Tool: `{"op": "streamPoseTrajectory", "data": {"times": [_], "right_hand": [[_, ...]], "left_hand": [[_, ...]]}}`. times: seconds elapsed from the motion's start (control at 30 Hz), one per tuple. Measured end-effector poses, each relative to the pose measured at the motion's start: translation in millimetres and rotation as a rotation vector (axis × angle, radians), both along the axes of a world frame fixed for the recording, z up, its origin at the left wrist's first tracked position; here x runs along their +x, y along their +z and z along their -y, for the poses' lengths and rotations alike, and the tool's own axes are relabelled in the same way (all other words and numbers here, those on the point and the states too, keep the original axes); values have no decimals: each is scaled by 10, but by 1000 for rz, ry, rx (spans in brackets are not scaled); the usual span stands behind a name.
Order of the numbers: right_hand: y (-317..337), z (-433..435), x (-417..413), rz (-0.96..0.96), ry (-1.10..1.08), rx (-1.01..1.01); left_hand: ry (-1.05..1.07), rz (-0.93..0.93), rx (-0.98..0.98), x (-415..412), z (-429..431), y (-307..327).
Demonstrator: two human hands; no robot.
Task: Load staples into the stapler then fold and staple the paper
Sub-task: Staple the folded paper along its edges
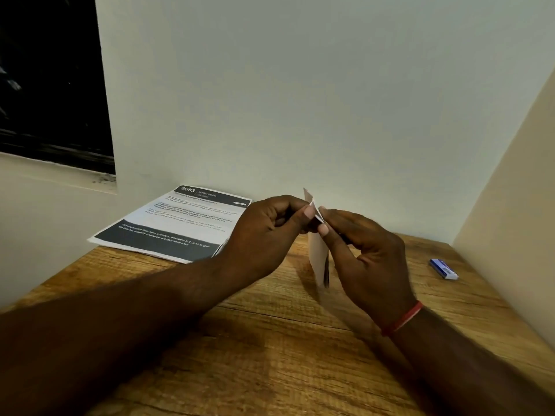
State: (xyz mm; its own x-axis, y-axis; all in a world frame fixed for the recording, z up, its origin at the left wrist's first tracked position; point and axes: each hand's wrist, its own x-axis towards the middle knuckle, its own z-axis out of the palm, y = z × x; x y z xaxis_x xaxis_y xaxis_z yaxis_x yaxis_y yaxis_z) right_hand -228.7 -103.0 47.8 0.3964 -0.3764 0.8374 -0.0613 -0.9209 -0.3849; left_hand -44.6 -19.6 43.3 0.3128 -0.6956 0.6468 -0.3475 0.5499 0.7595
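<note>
A folded white paper [318, 259] stands nearly upright above the wooden table [270, 340], held between both hands. My left hand [264, 232] pinches its upper edge from the left with thumb and fingers. My right hand [366, 253] pinches the same edge from the right, fingers curled round the sheet; something dark shows under its fingers, too hidden to name. A small blue and white staple box [444, 268] lies on the table to the right. No stapler is plainly visible.
A printed sheet with dark bands [177, 223] lies at the back left of the table against the wall. A beige side wall [510, 205] closes off the right. A dark window [51, 79] is at upper left.
</note>
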Motion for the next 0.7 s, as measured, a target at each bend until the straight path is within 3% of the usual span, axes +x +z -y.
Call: {"op": "streamPoseTrajectory", "data": {"times": [0.17, 0.4, 0.7], "right_hand": [[2, -29, 4, 7, 31, 48], [47, -41, -46, 70, 43, 225], [39, -44, -44, 50, 50, 276]], "left_hand": [[-15, -32, -5, -8, 13, 13], [49, 234, -27, -75, -44, 46], [53, 333, -3, -109, -100, 87]]}}
